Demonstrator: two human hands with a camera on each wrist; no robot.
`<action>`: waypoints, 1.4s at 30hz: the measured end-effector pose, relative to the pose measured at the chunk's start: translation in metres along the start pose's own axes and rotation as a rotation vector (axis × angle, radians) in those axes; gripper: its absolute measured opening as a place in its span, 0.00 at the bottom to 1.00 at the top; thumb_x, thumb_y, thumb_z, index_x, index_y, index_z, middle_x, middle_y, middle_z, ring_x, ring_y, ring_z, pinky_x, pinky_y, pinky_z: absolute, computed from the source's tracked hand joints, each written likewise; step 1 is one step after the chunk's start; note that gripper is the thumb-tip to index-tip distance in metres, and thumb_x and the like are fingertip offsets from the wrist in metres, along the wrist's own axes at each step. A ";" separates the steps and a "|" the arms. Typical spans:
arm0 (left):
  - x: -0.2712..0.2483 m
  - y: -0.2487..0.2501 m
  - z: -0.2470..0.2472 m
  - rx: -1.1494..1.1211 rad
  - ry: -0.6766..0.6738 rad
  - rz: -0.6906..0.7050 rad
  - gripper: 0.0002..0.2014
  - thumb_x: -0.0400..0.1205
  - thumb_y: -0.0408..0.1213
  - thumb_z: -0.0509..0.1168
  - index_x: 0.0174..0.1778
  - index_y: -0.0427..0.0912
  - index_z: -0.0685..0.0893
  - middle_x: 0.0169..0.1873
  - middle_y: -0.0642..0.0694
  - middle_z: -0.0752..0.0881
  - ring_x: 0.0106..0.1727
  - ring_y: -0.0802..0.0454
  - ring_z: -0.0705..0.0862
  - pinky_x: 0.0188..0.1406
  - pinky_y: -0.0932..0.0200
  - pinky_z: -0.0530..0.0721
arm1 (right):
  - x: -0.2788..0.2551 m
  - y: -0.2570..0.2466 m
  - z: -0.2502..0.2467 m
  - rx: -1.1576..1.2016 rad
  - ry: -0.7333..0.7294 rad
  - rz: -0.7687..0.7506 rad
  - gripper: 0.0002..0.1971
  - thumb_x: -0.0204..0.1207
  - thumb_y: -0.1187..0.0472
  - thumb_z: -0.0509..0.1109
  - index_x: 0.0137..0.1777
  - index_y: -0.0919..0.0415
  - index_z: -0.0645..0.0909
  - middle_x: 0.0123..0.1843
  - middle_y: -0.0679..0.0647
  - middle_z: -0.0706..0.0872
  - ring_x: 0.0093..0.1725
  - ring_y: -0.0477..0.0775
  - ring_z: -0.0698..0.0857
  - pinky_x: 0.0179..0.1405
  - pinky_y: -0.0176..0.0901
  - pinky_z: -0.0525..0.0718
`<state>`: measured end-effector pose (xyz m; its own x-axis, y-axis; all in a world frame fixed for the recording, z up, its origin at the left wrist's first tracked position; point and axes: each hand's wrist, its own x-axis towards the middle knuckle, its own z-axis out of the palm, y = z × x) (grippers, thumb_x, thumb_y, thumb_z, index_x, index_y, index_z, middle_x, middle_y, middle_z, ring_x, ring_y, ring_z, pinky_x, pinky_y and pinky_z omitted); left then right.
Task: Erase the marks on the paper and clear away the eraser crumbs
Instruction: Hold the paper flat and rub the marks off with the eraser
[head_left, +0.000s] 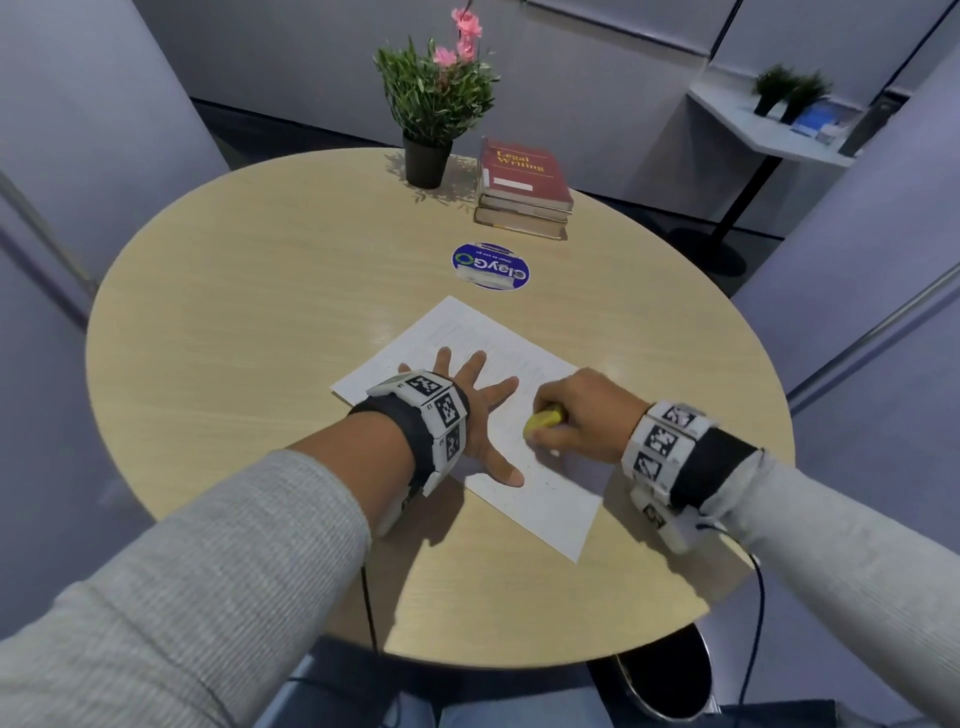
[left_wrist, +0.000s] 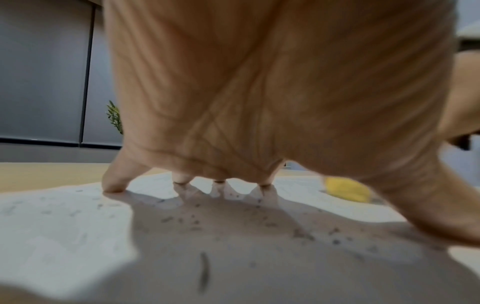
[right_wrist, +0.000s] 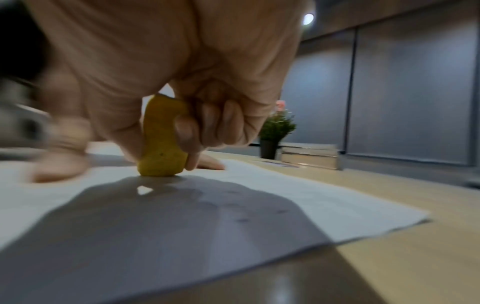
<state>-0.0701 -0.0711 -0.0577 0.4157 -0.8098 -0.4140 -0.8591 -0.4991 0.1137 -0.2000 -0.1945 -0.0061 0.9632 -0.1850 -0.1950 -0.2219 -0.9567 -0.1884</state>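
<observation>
A white sheet of paper (head_left: 540, 514) lies on the round wooden table (head_left: 234, 322). My left hand (head_left: 475, 410) lies spread on the paper, its fingertips (left_wrist: 114, 186) pressing it down. My right hand (head_left: 582, 415) grips a yellow eraser (head_left: 543, 420), whose lower end touches the paper. In the right wrist view the eraser (right_wrist: 162, 142) stands upright between thumb and curled fingers. Dark eraser crumbs (left_wrist: 301, 233) and faint marks dot the paper (left_wrist: 64, 226) under my left palm. The eraser (left_wrist: 346, 190) shows past my left thumb.
A potted plant with pink flowers (head_left: 434, 109) and a stack of books (head_left: 524, 189) stand at the far side of the table. A round blue sticker (head_left: 491, 267) lies between them and the paper. A dark bin (head_left: 662, 680) sits below the near right edge.
</observation>
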 end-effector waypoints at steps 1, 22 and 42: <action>0.000 0.000 -0.001 -0.002 -0.006 -0.003 0.68 0.42 0.88 0.57 0.77 0.73 0.34 0.83 0.53 0.33 0.81 0.32 0.32 0.66 0.13 0.46 | -0.007 -0.009 0.006 0.009 -0.046 -0.049 0.13 0.71 0.50 0.72 0.45 0.60 0.85 0.35 0.54 0.88 0.36 0.54 0.84 0.40 0.48 0.84; 0.000 0.001 -0.001 0.005 -0.025 -0.012 0.68 0.43 0.87 0.59 0.77 0.74 0.33 0.83 0.54 0.32 0.81 0.32 0.31 0.66 0.14 0.46 | -0.009 -0.013 0.008 0.053 -0.063 -0.077 0.11 0.71 0.51 0.72 0.44 0.60 0.85 0.34 0.52 0.88 0.34 0.53 0.84 0.38 0.44 0.81; -0.002 0.001 -0.005 -0.013 -0.051 -0.012 0.68 0.45 0.86 0.61 0.77 0.73 0.33 0.82 0.53 0.30 0.81 0.32 0.30 0.66 0.13 0.45 | 0.008 -0.006 0.005 0.031 -0.026 -0.041 0.11 0.71 0.51 0.72 0.44 0.59 0.85 0.36 0.52 0.88 0.36 0.52 0.83 0.39 0.45 0.82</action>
<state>-0.0701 -0.0716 -0.0522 0.4098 -0.7871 -0.4611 -0.8500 -0.5129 0.1201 -0.1916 -0.1894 -0.0115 0.9675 -0.1392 -0.2112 -0.1869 -0.9560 -0.2262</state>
